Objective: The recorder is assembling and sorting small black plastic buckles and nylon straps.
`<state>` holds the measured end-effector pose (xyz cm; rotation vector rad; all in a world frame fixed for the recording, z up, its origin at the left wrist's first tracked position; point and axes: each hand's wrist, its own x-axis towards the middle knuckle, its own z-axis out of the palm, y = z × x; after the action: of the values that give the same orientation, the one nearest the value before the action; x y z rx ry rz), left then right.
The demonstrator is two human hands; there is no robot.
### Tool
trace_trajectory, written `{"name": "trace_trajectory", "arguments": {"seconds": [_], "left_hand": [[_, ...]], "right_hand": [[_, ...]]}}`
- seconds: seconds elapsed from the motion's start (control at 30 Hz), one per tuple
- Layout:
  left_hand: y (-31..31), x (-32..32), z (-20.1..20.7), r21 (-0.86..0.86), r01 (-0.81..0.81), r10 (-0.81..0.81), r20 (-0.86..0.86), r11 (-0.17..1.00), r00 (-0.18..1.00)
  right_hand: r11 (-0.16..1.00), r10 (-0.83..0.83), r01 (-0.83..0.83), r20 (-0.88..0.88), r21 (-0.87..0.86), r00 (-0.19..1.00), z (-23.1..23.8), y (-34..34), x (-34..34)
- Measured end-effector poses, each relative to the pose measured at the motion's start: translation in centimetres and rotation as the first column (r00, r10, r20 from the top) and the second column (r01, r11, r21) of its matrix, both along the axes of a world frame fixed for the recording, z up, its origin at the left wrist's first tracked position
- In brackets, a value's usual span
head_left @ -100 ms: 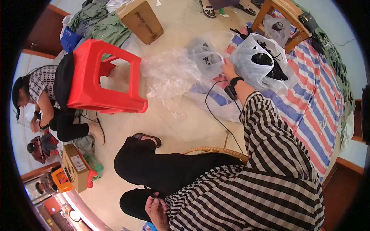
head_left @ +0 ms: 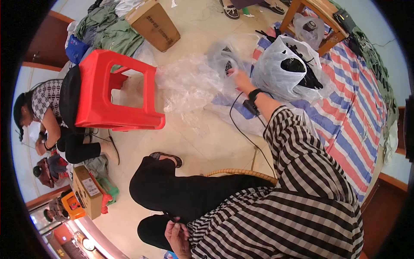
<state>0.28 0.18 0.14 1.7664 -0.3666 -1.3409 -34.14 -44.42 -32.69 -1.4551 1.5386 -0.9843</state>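
My right hand (head_left: pixel 239 80) reaches forward to a thin clear plastic bag (head_left: pixel 219 52) on the floor, its fingers stretched out at the bag's mouth. Small black pieces (head_left: pixel 228 67) lie in that bag, right by my fingertips. Just right of this hand stands a fuller whitish plastic bag (head_left: pixel 269 71), packed with black items (head_left: pixel 308 77). Close to my lap, my left hand (head_left: pixel 177 238) is closed, pinching a thin black strip that barely shows against my black trousers.
A red plastic stool (head_left: pixel 92 90) lies on its side at left, beside a seated person (head_left: pixel 47 97). Crumpled clear plastic (head_left: pixel 187 80) covers the floor ahead. A cardboard box (head_left: pixel 155 28), a striped sheet (head_left: pixel 345 125), a wooden stool (head_left: pixel 325 17) and a black cable (head_left: pixel 241 129) are around.
My right hand has moved left, from the edge of the clear bag to the black pieces in it. My left hand stays by my lap, while the view has shifted slightly.
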Motion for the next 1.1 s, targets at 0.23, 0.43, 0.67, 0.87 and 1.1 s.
{"name": "trace_trajectory", "arguments": {"seconds": [0.23,0.43,0.67,0.87,1.1], "left_hand": [[-2.3,-1.4,0.5,0.197,-0.19,0.208,-0.078,0.962,0.975],[-1.9,-0.1,0.2,0.092,-0.026,0.047,-0.234,0.995,0.971],[-3.7,-1.4,0.5,0.119,-0.165,0.184,-0.171,0.979,0.968],[-4.9,-2.2,1.2,0.182,-0.289,0.31,-0.101,0.94,0.945],[-5.5,-2.9,2.4,0.239,-0.349,0.37,-0.046,0.906,0.928]], "right_hand": [[0.995,0.093,-0.08,-0.228,0.065,0.969,-0.3,6.3,7.3],[0.898,-0.428,0.435,0.097,-0.064,0.899,-1.8,4.5,0.7],[0.914,-0.406,0.406,-0.028,-0.024,0.913,-1.2,0.1,-3.5],[0.994,-0.105,0.107,-0.423,-0.018,0.9,-3.6,-3.8,-1.7],[0.955,0.062,0.099,-0.516,0.279,0.854,-7.9,-3.6,2.0]]}}
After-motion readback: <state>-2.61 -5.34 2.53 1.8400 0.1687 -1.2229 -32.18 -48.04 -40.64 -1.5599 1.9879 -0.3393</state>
